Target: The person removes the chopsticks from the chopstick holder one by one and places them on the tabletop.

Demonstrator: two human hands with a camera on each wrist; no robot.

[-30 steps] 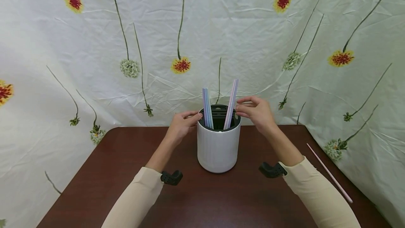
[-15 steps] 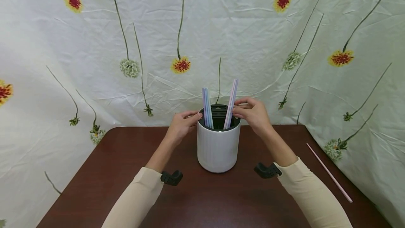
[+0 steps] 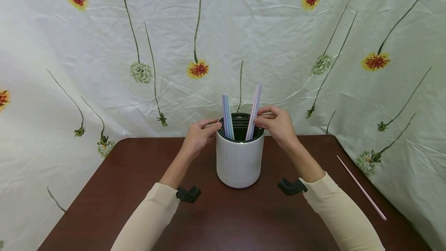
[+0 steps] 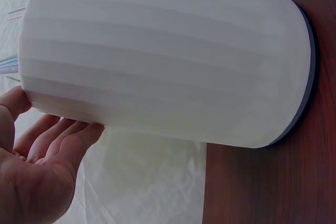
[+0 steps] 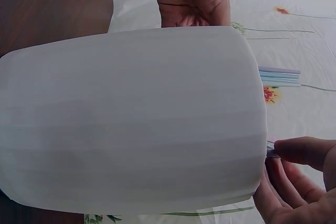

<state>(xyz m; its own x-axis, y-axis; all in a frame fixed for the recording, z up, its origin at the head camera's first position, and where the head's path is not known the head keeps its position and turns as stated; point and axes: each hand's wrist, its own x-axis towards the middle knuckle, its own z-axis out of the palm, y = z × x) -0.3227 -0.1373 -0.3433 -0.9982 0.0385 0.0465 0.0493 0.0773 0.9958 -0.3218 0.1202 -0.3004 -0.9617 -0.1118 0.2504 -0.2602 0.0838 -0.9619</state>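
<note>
A white cylindrical utensil holder (image 3: 239,162) with a black slotted insert stands upright on the table. Two bundles of straws rise from it: a bluish one (image 3: 228,117) at the left and a pink-and-lilac one (image 3: 254,111) leaning right. My left hand (image 3: 198,138) grips the holder's left upper edge; in the left wrist view its thumb lies at the rim and its fingers (image 4: 79,140) against the side wall. At the right rim my right hand (image 3: 278,127) pinches the pink-and-lilac bundle. Its thumb (image 5: 302,150) meets the straws just above the rim in the right wrist view.
A single pink straw (image 3: 361,187) lies along the right side of the dark red-brown table (image 3: 223,224). Behind and around the table hangs a white cloth (image 3: 278,42) printed with flowers. Black camera mounts (image 3: 188,195) jut inward from both wrists.
My right hand has moved slightly left, from beside the rim onto the pink-and-lilac straws. The left hand keeps its place on the holder. The head view has shifted slightly.
</note>
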